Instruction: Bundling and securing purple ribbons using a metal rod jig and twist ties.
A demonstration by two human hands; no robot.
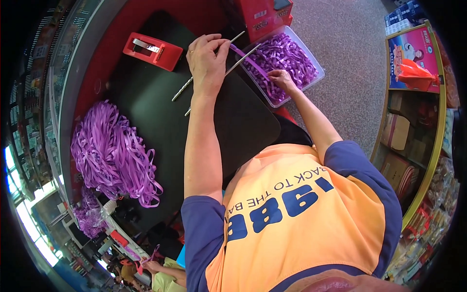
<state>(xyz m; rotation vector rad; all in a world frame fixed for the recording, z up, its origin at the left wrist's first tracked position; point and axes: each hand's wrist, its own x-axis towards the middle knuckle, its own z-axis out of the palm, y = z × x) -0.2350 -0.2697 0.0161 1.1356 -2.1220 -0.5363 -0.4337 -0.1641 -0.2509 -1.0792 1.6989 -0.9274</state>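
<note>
Left hand (pixel 209 58): near twelve o'clock, fingertips closed on a purple ribbon strip (pixel 257 69).
Right hand (pixel 281 80): one o'clock, pinching the strip's lower stretch.
Metal rods (pixel 238 63): slanting beneath the left hand.
Plastic bin (pixel 318 75): one o'clock, full of loose ribbons (pixel 294 58).
Tape dispenser (pixel 168 56): red, eleven o'clock.
Ribbon heap (pixel 112 151): nine o'clock.

From here I can't see the middles of the two thin rods (pixel 242 59), because the left hand (pixel 209 58) and arm cover them. Purple ribbons (pixel 294 56) hide the bottom of the tub (pixel 318 73). The red box (pixel 262 19) is cut off up top. Far off, another person's hand (pixel 152 266) looks too tiny to tell what it holds.
</note>
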